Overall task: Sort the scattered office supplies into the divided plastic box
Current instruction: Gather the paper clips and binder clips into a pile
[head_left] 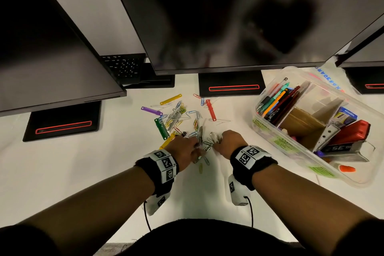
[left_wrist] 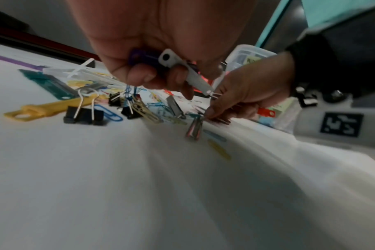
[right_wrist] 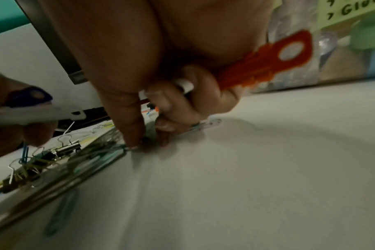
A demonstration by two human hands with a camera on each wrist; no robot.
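Note:
Coloured paper clips, black binder clips and flat plastic fastener strips (head_left: 178,118) lie scattered on the white desk. My left hand (head_left: 185,148) grips a white fastener strip (left_wrist: 184,71) and a purple one (left_wrist: 139,56) in curled fingers. My right hand (head_left: 226,141) holds an orange-red fastener strip (right_wrist: 268,62) and a white piece in its curled fingers, while thumb and forefinger pinch at a clip (right_wrist: 126,148) on the desk. The divided clear plastic box (head_left: 276,143) stands to the right, with pens (head_left: 276,100), a red stapler (head_left: 351,133) and cardboard dividers inside.
Three dark monitors overhang the back of the desk, their black stands (head_left: 230,84) behind the pile. A keyboard (head_left: 124,66) sits at the back left. A yellow strip (left_wrist: 54,108) and binder clips (left_wrist: 84,115) lie left of my left hand.

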